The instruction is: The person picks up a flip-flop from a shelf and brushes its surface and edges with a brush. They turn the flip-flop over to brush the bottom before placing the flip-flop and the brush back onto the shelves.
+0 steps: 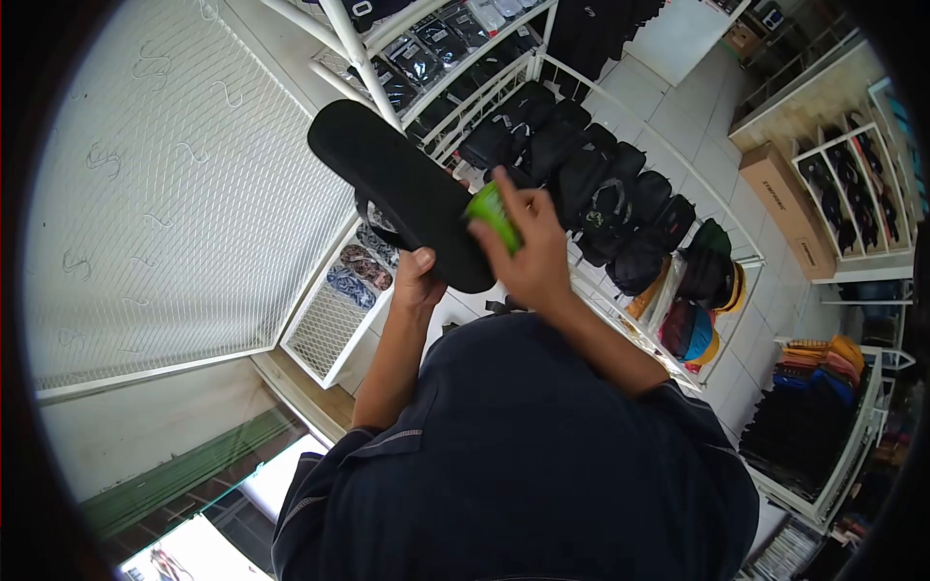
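A long black sandal (402, 184), apparently a flip-flop, is held up in front of me at a slant, its broad flat face towards me. Its strap shows along the left edge. My left hand (418, 279) is closed on the lower left edge, thumb on top. The fingers beneath are mostly hidden. My right hand (533, 247) grips a bright green piece (496, 215) against or just over the sandal's lower right side. Motion blurs it, so I cannot make out its exact kind.
Beyond my hands, a white wire bin (659, 167) holds black bags (581, 160) and caps (707, 266). Patterned sandals (363, 266) lie on a mesh rack at left. Folded clothes (804, 416) are stacked at right, near a long cardboard box (787, 208). White mesh panelling (174, 213) stands at far left.
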